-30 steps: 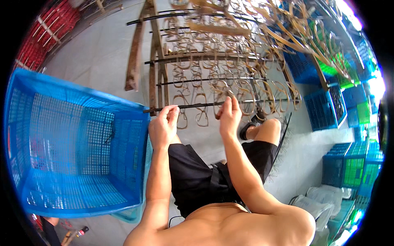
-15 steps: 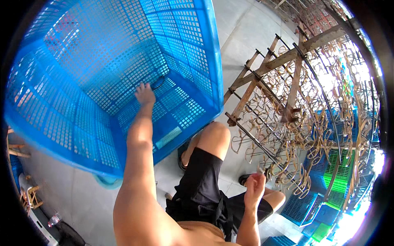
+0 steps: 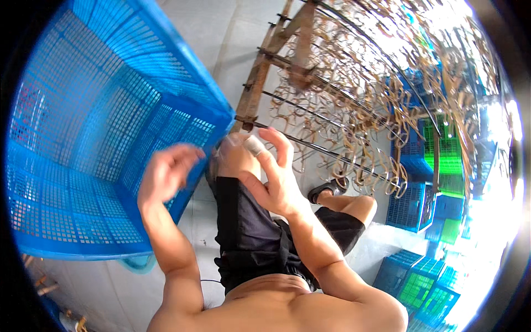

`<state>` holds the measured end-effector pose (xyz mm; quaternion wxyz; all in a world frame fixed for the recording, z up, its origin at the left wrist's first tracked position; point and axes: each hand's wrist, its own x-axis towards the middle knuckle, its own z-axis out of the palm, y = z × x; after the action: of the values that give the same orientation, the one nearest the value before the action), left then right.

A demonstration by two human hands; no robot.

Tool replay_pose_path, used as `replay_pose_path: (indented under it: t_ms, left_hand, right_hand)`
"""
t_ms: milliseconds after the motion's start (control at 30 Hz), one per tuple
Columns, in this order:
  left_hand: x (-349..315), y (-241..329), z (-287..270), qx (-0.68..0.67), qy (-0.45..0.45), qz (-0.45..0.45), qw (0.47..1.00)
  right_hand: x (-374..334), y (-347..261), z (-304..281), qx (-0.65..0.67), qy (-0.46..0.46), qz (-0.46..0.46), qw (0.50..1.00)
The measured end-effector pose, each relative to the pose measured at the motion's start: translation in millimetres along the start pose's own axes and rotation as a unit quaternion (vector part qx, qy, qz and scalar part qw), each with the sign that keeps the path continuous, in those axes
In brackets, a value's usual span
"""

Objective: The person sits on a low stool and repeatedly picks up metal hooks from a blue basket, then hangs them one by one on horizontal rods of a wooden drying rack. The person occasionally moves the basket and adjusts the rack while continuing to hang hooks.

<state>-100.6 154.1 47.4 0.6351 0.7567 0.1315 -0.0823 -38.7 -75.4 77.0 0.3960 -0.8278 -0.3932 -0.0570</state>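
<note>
A large blue perforated plastic basket [image 3: 77,249] stands tilted on the left with its opening toward me. In front of its right rim hangs my left hand [image 3: 168,174], smeared by motion, its fingers bent and nothing clearly visible in them. My right hand [image 3: 271,174] is raised over my bare knee, thumb and fingers apart. A pale grey band crosses one of its fingers; whether it is a wrap or a small thing held there cannot be made out. Neither hand touches the basket visibly.
A wooden rack [image 3: 265,66] with dark rods stands ahead to the right, hung with many curved tan strips [image 3: 354,110]. Blue and green crates [image 3: 409,207] are stacked at the right, with more crates [image 3: 417,282] lower down. Pale floor tiles [image 3: 210,33] show between basket and rack.
My left hand has come out of the basket toward its right rim. My right hand has risen from the lower right to over my knee. The view has swung right.
</note>
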Motion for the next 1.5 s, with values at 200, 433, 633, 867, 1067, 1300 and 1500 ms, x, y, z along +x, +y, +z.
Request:
replay_pose_path:
  t_ms: [200,433,633,867,1067,1300,1500]
  left_hand:
    - [14,14,75,-0.184,-0.096,0.18,0.962]
    - [84,22,172,-0.109,0.02,0.099,0.989]
    - [79,35,196,-0.12,0.004,0.052,0.991]
    - [83,31,195,-0.128,0.013,0.066,0.989]
    - [81,31,195,-0.132,0.008,0.07,0.989]
    - [80,29,193,-0.136,0.003,0.076,0.988]
    - [82,27,192,-0.137,0.0,0.078,0.987]
  right_hand:
    - [-58,17,-49,0.338,-0.054,0.232,0.91]
    - [-48,66,-16,0.277,0.426,0.363,0.781]
    - [-36,90,1,0.301,0.475,0.394,0.727]
    - [-38,82,-4,0.489,0.489,0.338,0.639]
    - [-35,84,0,0.441,0.49,0.328,0.676]
    - [-36,82,-1,0.452,0.48,0.333,0.674]
    - [-40,83,0,0.437,0.479,0.315,0.693]
